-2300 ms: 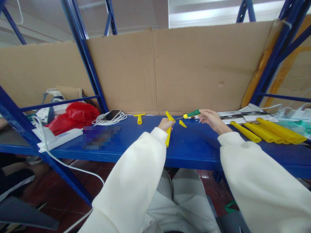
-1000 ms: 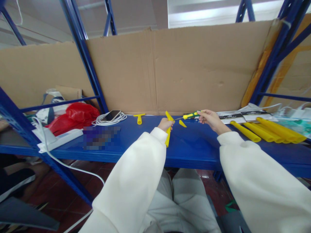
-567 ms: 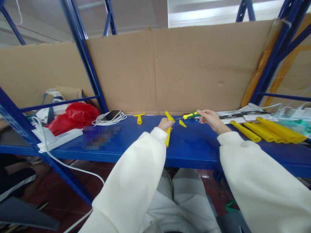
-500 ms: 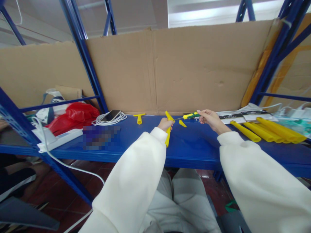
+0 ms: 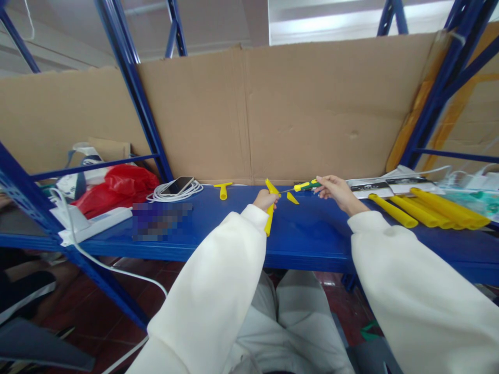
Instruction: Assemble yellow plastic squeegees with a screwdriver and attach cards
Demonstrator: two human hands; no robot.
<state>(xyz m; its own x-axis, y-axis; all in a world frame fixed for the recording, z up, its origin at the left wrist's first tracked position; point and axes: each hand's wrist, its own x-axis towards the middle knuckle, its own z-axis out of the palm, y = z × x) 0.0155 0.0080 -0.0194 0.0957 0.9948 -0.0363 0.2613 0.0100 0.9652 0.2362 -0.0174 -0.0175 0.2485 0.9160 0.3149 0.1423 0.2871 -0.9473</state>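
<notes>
My left hand (image 5: 266, 199) is wrapped round a yellow plastic piece with a tube-like handle (image 5: 268, 224), its upper end poking out above the fingers. My right hand (image 5: 330, 190) grips a yellow and green screwdriver (image 5: 306, 185) by the end of its handle. The thin shaft points left, and its tip meets the yellow piece beside my left fingers; the exact contact point is too small to make out. Just below the shaft a small yellow wedge-shaped part (image 5: 292, 198) shows. A yellow T-shaped piece (image 5: 223, 190) stands on the blue shelf (image 5: 312, 234) to the left.
Several yellow tubes (image 5: 393, 211) lie at the right, in front of printed packages (image 5: 390, 187). At the left are a phone (image 5: 178, 185) on a coiled white cable (image 5: 156, 195), a red bag (image 5: 120, 187) and a white power strip (image 5: 97, 226). Cardboard (image 5: 304, 114) walls the back.
The fingers of my right hand have shifted slightly on the screwdriver handle. My left hand and the yellow piece stay in place.
</notes>
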